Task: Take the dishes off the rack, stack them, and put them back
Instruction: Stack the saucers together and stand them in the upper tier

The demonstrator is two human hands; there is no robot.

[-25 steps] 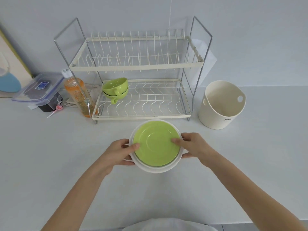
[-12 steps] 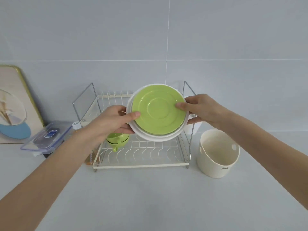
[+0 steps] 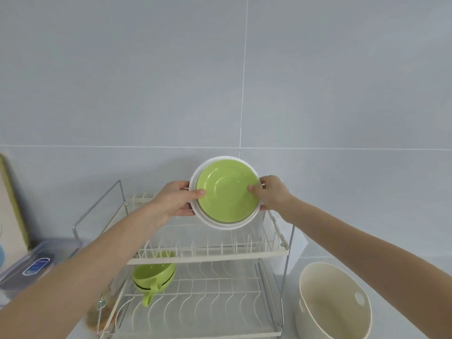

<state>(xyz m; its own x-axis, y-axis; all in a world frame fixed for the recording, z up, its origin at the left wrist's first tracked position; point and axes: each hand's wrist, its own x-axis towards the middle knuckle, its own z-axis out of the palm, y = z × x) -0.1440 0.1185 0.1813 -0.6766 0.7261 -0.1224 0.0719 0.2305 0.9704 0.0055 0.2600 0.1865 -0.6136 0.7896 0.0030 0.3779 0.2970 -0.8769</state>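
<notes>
A stack of plates, a green saucer lying in a larger white plate, is tilted toward me above the upper tier of the two-tier wire dish rack. My left hand grips the stack's left rim and my right hand grips its right rim, thumbs on the green saucer. On the lower tier, at the left, sit two stacked green cups, handles toward me. The upper tier's slots hold nothing.
A cream bucket stands right of the rack. On the left lie a clear lidded container, a bottle partly hidden by my left arm, and a board leaning on the tiled wall.
Both hands have lifted the plate stack off the counter, up and away from me, to above the rack's upper tier. The view has tilted upward.
</notes>
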